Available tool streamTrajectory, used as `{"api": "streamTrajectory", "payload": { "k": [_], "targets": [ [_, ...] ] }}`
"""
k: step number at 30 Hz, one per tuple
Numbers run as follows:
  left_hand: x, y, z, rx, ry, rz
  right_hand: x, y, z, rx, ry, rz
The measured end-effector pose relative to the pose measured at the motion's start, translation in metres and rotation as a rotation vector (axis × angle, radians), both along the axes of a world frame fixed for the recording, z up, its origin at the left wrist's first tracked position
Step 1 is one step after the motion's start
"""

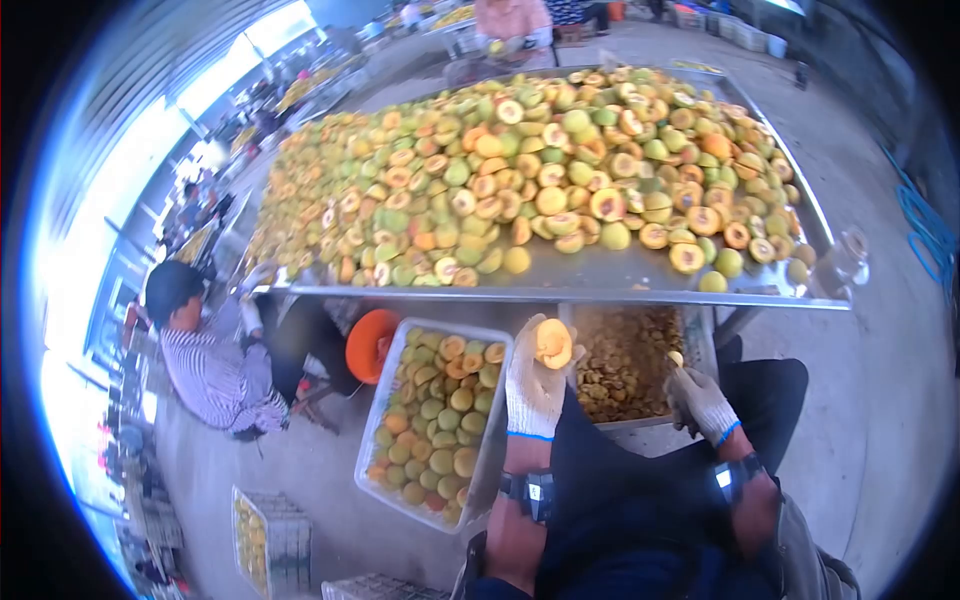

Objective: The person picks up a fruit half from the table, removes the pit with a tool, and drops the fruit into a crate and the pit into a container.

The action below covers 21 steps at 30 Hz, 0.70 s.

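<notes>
My left hand (535, 385), in a white glove with a blue cuff edge, holds a peach half (553, 343) with its orange cut side up. My right hand (697, 398), also gloved, is closed on a small pale piece (676, 358), perhaps a pit or a tool tip; I cannot make out which. Below and between the hands, a crate (622, 370) holds many brown pits. Left of my left hand stands a white crate (365, 455) full of whole and halved peaches. Ahead, a metal table (600, 272) bears a large heap of halved peaches (480, 170).
A person (215, 365) in a striped top sits at the left beside an orange bucket (370, 345). Another person (513, 20) is across the table. A clear container (845, 258) stands at the table's right corner. More crates (285, 545) are at the lower left.
</notes>
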State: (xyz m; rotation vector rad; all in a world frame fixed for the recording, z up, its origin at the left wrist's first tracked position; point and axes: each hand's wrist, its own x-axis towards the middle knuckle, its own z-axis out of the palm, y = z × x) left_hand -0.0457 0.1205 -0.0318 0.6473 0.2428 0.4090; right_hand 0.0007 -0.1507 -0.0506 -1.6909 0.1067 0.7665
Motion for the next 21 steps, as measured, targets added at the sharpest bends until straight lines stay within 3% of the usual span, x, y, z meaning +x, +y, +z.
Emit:
{"api": "streamTrajectory", "payload": {
  "k": [3, 5, 7, 8, 9, 11, 12, 13, 15, 16, 18, 19, 21],
  "targets": [
    [-0.02, 0.038, -0.004, -0.048, 0.162, 0.134, -0.003, 0.009, -0.003, 0.1, 0.022, -0.034],
    [-0.036, 0.075, -0.039, -0.108, 0.088, 0.155, -0.003, 0.016, -0.01, 0.051, 0.085, -0.051],
    [-0.059, 0.088, -0.039, 0.458, 0.192, 0.294, 0.004, 0.023, -0.011, 0.001, 0.143, -0.076],
    [-0.065, 0.1, -0.043, 0.295, 0.162, 0.271, 0.005, 0.025, -0.009, -0.03, 0.129, -0.022],
    [-0.074, 0.107, -0.049, 0.289, 0.171, 0.269, 0.003, 0.025, -0.005, -0.063, 0.119, 0.024],
    [-0.084, 0.111, -0.047, 0.708, 0.213, 0.258, 0.002, 0.034, -0.001, -0.093, 0.102, -0.006],
    [-0.086, 0.107, -0.03, 0.926, 0.361, 0.243, 0.005, 0.038, -0.002, -0.041, 0.133, -0.006],
    [-0.086, 0.1, -0.017, 0.923, 0.365, 0.24, 0.005, 0.042, -0.003, 0.013, 0.169, -0.009],
    [-0.076, 0.085, -0.001, 0.862, 0.248, 0.291, -0.001, 0.053, 0.008, -0.122, 0.06, 0.053],
    [-0.068, 0.082, -0.002, 0.86, 0.237, 0.287, 0.001, 0.057, 0.003, -0.002, 0.057, 0.055],
    [-0.062, 0.077, -0.007, 0.002, -0.028, 0.224, -0.001, 0.068, 0.011, 0.098, 0.04, 0.106],
    [-0.059, 0.074, -0.01, -0.005, -0.021, 0.204, -0.006, 0.076, 0.02, 0.091, 0.045, 0.085],
    [-0.047, 0.064, -0.008, -0.035, -0.019, 0.094, -0.01, 0.091, 0.041, -0.068, -0.595, 0.389]
  ]
}}
